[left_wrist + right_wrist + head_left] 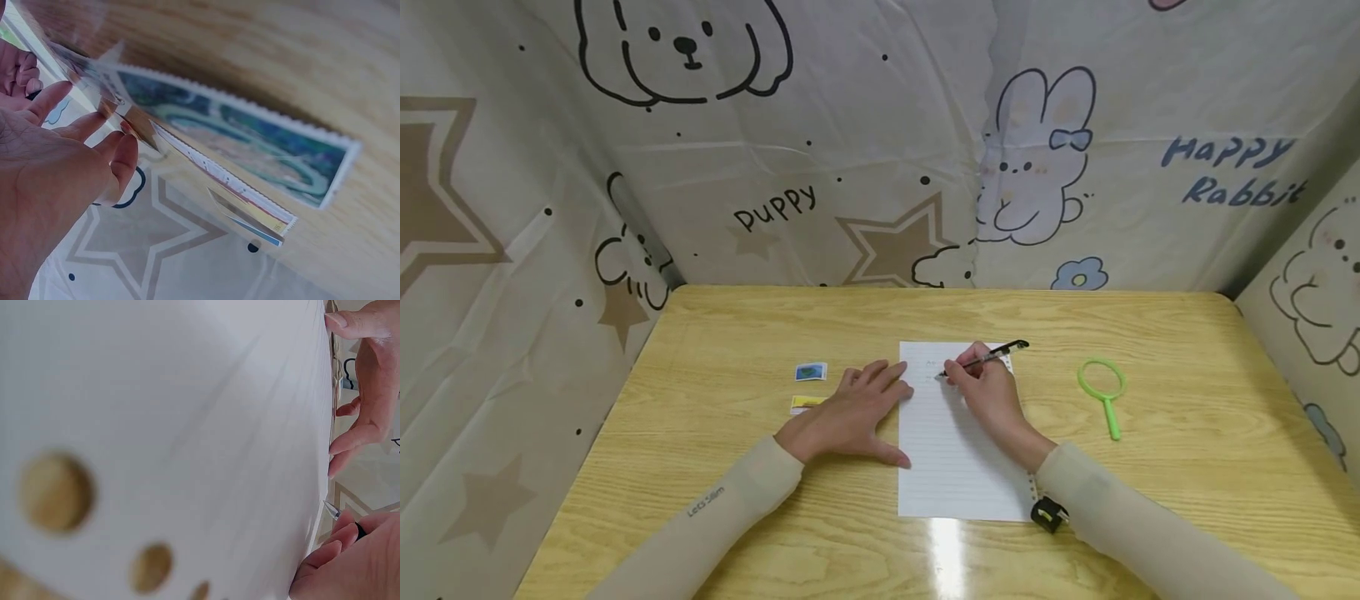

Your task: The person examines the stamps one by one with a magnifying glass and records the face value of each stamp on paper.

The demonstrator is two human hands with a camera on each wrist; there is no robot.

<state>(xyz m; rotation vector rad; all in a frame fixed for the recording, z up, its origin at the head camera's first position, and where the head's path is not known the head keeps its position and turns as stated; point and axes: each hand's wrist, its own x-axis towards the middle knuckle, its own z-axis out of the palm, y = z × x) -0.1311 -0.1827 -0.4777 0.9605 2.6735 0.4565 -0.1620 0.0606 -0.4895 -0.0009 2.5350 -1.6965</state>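
Glare on table point(947, 554); paper point(165, 440) blurred, right-wrist view.

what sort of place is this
Perhaps a small screened-off desk space: a wood-grain table, cartoon-print sheets on three sides, and lined paper being written on.

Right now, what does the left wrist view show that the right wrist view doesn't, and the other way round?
Only the left wrist view shows the green-pictured stamp close up.
Only the right wrist view shows the punched holes in the paper and the pen's silver tip.
Both share the left hand, part of the right hand and the star-printed wall fabric.
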